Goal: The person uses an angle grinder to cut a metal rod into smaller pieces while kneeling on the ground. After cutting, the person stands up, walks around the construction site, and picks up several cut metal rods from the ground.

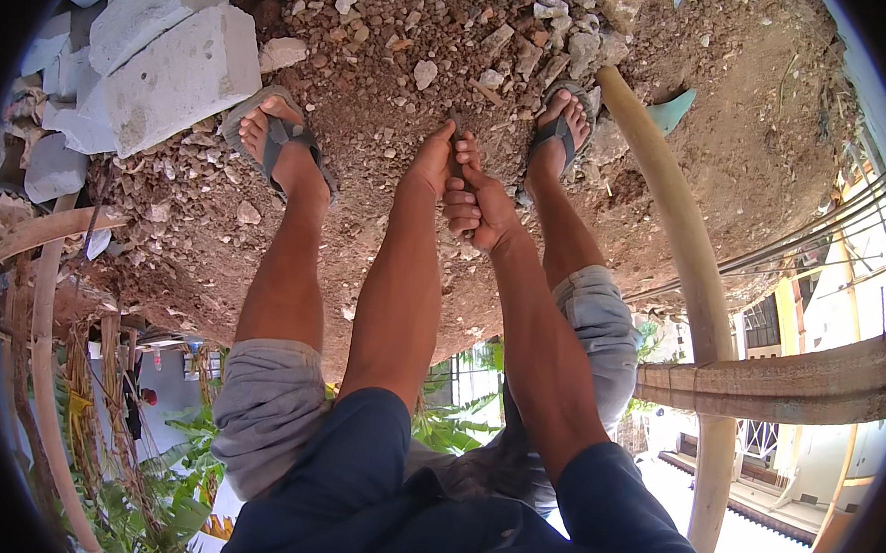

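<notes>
Rod, dark and slim (455, 161), runs near to far, clasped by the left hand (431, 162) and, slightly nearer, the right hand (484, 209).

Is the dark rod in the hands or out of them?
In: the left hand and right hand close around the dark rod, its end showing.

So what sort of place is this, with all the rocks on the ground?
Probably an outdoor building site: there's bare reddish soil strewn with broken stones, pale blocks piled at the upper left, and a long round pole on the right.
</notes>
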Available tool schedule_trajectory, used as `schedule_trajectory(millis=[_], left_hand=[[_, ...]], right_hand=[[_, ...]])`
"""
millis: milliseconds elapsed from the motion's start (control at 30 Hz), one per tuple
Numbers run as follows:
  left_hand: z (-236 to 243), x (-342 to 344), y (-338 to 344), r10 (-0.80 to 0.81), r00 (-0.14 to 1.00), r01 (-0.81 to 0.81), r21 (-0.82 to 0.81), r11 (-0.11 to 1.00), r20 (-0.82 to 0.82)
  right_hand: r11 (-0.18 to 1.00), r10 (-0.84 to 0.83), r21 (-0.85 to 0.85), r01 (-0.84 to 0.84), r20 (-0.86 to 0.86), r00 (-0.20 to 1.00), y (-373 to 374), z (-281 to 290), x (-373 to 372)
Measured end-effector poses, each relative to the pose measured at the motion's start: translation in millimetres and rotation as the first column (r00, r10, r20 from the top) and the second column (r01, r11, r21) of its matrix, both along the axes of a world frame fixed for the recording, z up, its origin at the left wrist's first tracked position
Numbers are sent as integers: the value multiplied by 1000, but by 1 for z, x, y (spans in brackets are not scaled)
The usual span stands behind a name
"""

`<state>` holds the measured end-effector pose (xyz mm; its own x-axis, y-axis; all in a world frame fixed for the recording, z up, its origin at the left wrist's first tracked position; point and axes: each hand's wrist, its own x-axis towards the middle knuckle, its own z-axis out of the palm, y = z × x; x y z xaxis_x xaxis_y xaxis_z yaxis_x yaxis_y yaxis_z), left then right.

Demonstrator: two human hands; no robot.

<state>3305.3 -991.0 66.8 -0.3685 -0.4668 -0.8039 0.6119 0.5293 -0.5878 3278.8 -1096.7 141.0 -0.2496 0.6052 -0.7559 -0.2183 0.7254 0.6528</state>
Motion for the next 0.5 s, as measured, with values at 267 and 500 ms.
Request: schedule_trajectory(millis=[267,500], left_hand=[[-7,25,1,-286,955,288,15,958,-80],[-12,15,15,-116,980,115,-18,993,-163]], right_hand=[[873,427,-167,-458,-194,883,36,8,53],[832,481,-174,-528,-251,840,46,9,52]])
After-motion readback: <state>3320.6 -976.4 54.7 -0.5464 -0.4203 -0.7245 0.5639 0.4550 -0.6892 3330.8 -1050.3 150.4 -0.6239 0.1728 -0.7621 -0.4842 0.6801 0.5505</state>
